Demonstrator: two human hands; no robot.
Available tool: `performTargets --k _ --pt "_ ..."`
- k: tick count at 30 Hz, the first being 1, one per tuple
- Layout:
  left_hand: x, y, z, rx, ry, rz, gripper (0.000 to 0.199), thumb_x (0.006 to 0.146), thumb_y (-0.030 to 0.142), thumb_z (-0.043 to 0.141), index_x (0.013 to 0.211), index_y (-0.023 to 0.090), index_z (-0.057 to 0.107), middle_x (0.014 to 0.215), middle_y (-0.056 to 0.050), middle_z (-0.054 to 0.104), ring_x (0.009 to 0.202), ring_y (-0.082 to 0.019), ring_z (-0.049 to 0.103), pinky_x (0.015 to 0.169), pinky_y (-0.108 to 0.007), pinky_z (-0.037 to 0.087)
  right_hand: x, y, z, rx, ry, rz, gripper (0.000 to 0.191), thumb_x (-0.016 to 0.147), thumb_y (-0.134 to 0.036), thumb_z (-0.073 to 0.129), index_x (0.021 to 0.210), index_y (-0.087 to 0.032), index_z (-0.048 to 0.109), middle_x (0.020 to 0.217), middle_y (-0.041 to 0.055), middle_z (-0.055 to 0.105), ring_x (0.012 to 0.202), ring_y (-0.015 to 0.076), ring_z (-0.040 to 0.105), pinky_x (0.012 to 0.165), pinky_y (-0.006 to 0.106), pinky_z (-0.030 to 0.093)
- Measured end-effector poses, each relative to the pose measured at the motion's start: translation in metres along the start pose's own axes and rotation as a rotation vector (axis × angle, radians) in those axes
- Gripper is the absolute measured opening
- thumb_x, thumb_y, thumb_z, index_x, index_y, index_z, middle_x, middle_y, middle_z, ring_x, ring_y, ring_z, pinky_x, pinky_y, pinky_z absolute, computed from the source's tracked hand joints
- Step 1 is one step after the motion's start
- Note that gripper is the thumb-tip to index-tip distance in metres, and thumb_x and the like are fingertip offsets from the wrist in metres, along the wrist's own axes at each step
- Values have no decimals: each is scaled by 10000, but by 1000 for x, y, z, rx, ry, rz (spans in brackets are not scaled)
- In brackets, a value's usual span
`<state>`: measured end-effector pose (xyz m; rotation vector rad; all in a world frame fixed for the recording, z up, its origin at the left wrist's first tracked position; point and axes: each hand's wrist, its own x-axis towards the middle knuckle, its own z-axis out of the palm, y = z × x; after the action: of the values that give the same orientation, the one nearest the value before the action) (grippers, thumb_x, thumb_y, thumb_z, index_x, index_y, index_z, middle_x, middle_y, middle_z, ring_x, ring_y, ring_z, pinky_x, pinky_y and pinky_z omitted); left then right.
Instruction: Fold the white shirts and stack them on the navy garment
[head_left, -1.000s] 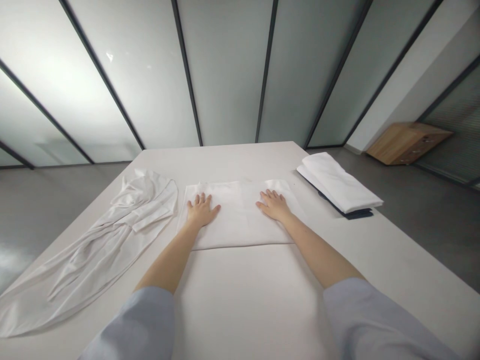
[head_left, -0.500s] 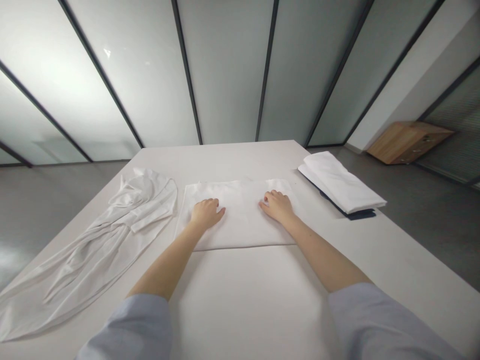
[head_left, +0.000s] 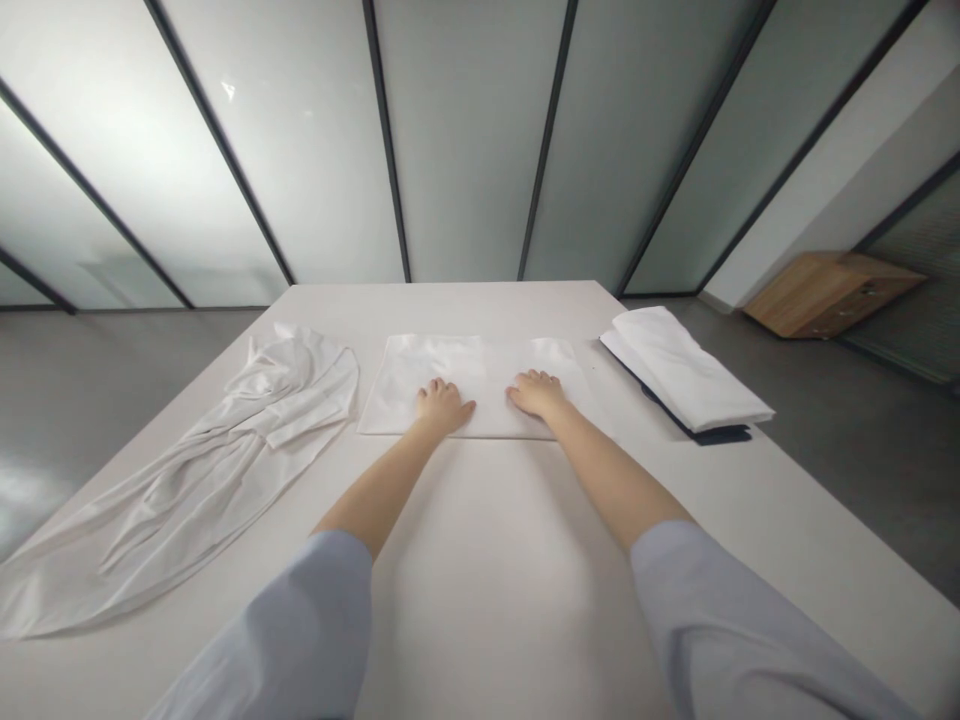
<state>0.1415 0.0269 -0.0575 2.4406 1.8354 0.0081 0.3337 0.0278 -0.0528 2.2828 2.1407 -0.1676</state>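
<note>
We note the fingers of the left hand [head_left: 442,408] loosely spread and those of the right hand [head_left: 537,394] closer together; neither set grips anything. At this angle we cannot be sure how firmly they press. Under both lies the flat white cloth [head_left: 491,405], mid-tabletop [head_left: 495,560]. We judge the step to be smoothing or squaring; the next move calls for even pressure, no rucking. Left: rumpled white fabric [head_left: 232,450]. Right: folded white cloth [head_left: 682,370] over a dark layer [head_left: 724,436].
</note>
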Motion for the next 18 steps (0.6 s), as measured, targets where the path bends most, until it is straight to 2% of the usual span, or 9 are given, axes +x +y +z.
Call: performTargets --k 2,4,6,8,10,12,15,18 --pt "8 8 2 -67 39 68 427 918 361 387 1257 150 540 1332 -145 565 1256 -248 488 1048 -388 361 0 -23 -4 -2 45 19 393 930 -294 381 1200 -117 605 1285 203 573 1211 322 495 990 453 360" --pt "7 16 6 -120 88 126 418 920 263 350 1288 177 530 1349 -108 564 1249 -207 502 1055 -339 361 -6 -45 -1 31 104 -20 381 938 -253 345 1195 -133 599 1266 190 588 1186 293 516 983 438 368" --pt "-1 19 13 -116 106 145 463 936 272 317 1358 180 482 1440 -108 484 1329 -225 429 1098 -377 318 -18 -58 9 54 143 -64 400 964 -272 294 1208 -157 590 1289 171 581 1197 274 509 997 437 360" --pt "-9 13 20 -78 83 142 516 961 359 283 1426 182 418 1523 -117 373 1411 -263 311 1138 -445 249 -31 -56 22 51 155 -112 455 989 -336 243 1281 -174 553 1385 153 520 1282 265 443 1044 445 316" --pt "-15 -3 24 -39 38 130 578 971 456 236 1475 198 352 1572 -111 276 1450 -276 221 1155 -474 199 -42 -39 34 39 138 -147 536 995 -432 203 1402 -188 454 1509 128 388 1389 261 313 1101 448 242" --pt "-17 -27 25 -7 0 111 639 959 545 207 1504 223 296 1596 -92 210 1466 -273 171 1164 -472 178 -48 -11 40 27 92 -129 619 981 -516 174 1476 -193 358 1568 109 281 1438 260 221 1136 444 182" --pt "-17 -68 22 41 -13 29 724 925 639 195 1524 235 244 1606 -83 163 1470 -287 146 1165 -477 171 -51 36 41 2 54 -28 693 957 -576 156 1512 -183 290 1588 109 224 1452 277 182 1152 449 155" --pt "-16 -98 18 85 14 -74 706 939 603 182 1519 209 262 1596 -102 198 1463 -286 179 1158 -453 194 -52 69 38 -8 51 79 684 955 -562 157 1509 -187 298 1587 104 229 1446 287 197 1143 472 185"
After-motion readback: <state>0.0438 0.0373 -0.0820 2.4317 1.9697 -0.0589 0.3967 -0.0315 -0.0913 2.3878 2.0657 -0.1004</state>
